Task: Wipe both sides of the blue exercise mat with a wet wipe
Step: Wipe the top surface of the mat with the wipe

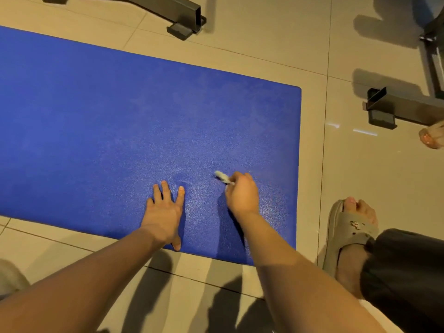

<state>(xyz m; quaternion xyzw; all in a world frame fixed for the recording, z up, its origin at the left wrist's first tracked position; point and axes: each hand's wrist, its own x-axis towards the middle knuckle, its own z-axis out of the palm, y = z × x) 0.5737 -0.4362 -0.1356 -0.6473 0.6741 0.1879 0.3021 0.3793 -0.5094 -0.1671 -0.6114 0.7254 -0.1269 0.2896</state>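
Blue exercise mat [144,116] is mid-wipe on its upper side: left hand [163,213] fingers released flat, right hand [241,195] grasping the wet wipe [222,177], likely sweeping next toward ten o'clock.

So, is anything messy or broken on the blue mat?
Nothing looks spilled or torn. The blue exercise mat lies flat on the tiled floor. Two small oddities: a little dent in the mat beside the fingertips of the left hand, which presses down, and the wet wipe, scrunched into a tiny grey wad in the right hand.
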